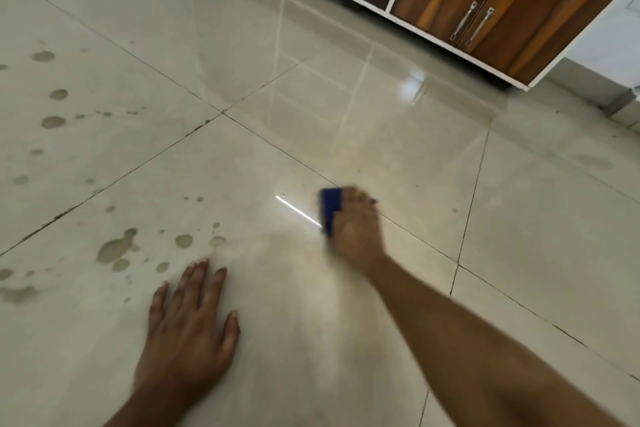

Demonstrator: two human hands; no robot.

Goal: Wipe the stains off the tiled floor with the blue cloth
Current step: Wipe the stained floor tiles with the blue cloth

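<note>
Right hand: the right hand [356, 232] lies on the blue cloth [330, 210] and presses it to the tiled floor [519, 218]. It is blurred, so I cannot tell whether the fingers curl round the cloth or lie flat on it.

Blue cloth: one, folded small, on the same tile as the left hand and well beyond it toward the cabinet [502, 10]. Only its far-left part shows past the fingers.

Left hand: the left hand [190, 326] is flat on the floor, fingers straight and spread, holding nothing — it looks like a prop for the body.

Stains: the stains [114, 250] are brownish spots, all to the left of the left hand. The nearest cluster sits just beyond its fingertips. I count upward of twenty; the smallest specks are too faint to count surely.

Tiles: about six in view, divided by dark grout lines.

Cabinet: one, wood-fronted with two metal handles and two open bays, at the far side of the floor.

Risk, missed area: the cloth works away from the spots, so the stained left side may be left untouched unless the strokes shift that way.

Risk, smearing: a small cloth could spread soil instead of lifting it.

Risk, slip: the glossy floor looks slick — the propping palm might slide if the patch around it is damp.
</note>
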